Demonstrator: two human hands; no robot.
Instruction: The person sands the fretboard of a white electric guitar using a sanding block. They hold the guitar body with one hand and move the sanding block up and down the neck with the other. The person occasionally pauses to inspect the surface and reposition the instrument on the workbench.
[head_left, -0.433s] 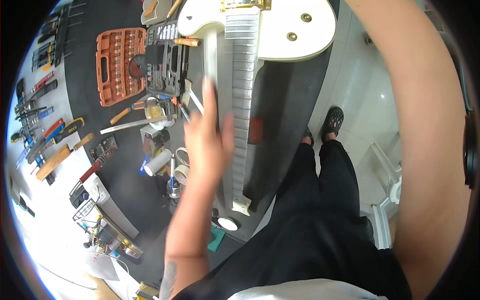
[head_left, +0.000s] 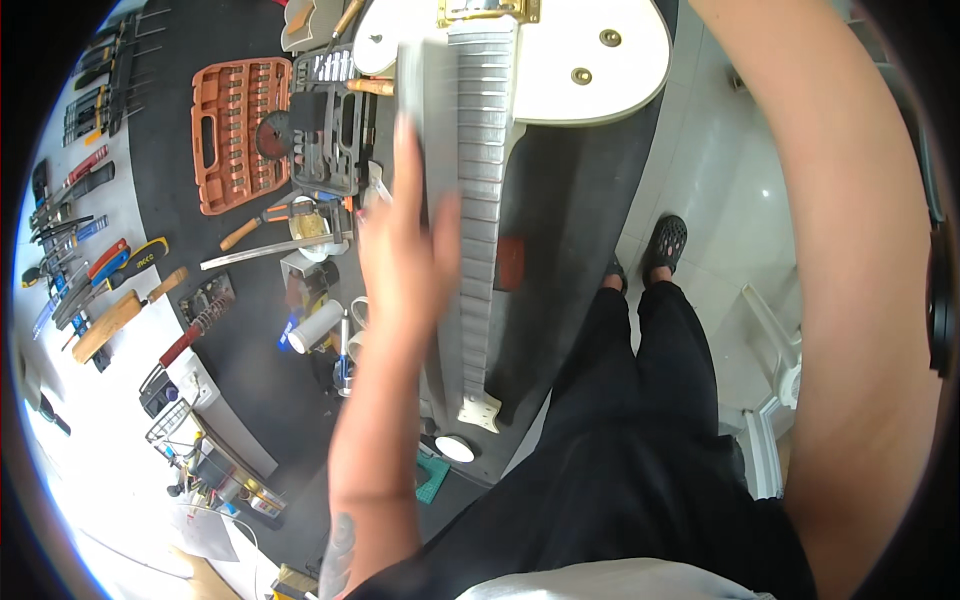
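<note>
A white electric guitar body (head_left: 640,60) lies at the top of the view, with gold hardware at its upper middle. Its neck runs down toward me, the fretboard (head_left: 482,150) covered in silvery strips between the frets. Along the neck's left edge my left hand (head_left: 405,255) is closed round a long grey metal bar (head_left: 440,150), index finger stretched along it; hand and bar are smeared by motion. A pale piece (head_left: 480,412) sits at the neck's near end. My right arm reaches past the upper edge on the right, its hand out of view.
An orange socket case (head_left: 240,130) lies open on the dark bench. Nearer are a white roll (head_left: 318,325), a round white-faced object (head_left: 457,448) and a green mat (head_left: 432,478). Hand tools (head_left: 115,325) line the left side. Tiled floor (head_left: 700,150) lies beyond the bench's right edge.
My left hand and the bar have slid up along the neck, toward the guitar body, and slightly left. The guitar has barely shifted.
</note>
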